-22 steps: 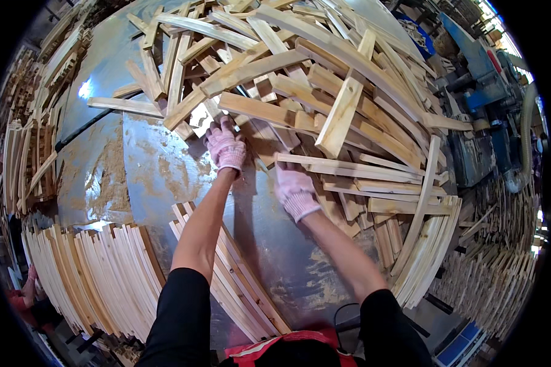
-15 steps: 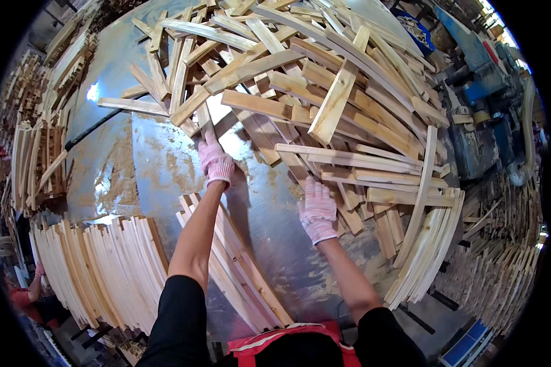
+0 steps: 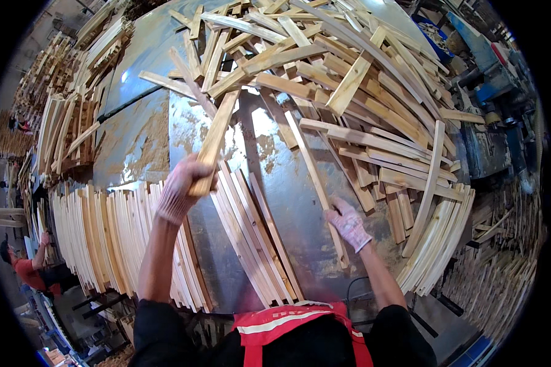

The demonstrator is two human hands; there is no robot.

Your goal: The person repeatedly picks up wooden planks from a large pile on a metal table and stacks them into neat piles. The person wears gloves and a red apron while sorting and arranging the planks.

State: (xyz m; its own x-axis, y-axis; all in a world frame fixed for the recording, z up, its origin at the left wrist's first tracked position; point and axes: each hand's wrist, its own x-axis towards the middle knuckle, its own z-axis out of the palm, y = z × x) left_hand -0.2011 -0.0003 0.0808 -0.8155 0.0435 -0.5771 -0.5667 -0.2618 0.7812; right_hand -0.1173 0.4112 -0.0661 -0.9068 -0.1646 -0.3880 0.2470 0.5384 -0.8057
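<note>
My left hand (image 3: 183,188), in a pale pink knit glove, is closed around the near end of a wooden strip (image 3: 220,131). That strip slants up and away toward the loose pile. On the right, my gloved right hand (image 3: 349,225) grips a thinner, long wooden strip (image 3: 312,168) near its lower part, with its fingertips partly hidden. Between my hands, several strips (image 3: 248,238) lie side by side on the metal tabletop (image 3: 275,208), pointing toward my red apron. A jumbled heap of wooden strips (image 3: 349,82) covers the far side.
An upright-packed row of strips (image 3: 110,238) lines the table's left front. Another neat stack (image 3: 438,244) sits at the right front. Blue machinery (image 3: 490,92) stands beyond the right edge. A person in a red top (image 3: 33,272) is at the far left. Sawdust (image 3: 131,150) is scattered on the table.
My left hand has drawn a strip from the heap toward me and left. My right hand has come nearer, pulling a thin strip out. One more strip lies beside the middle group.
</note>
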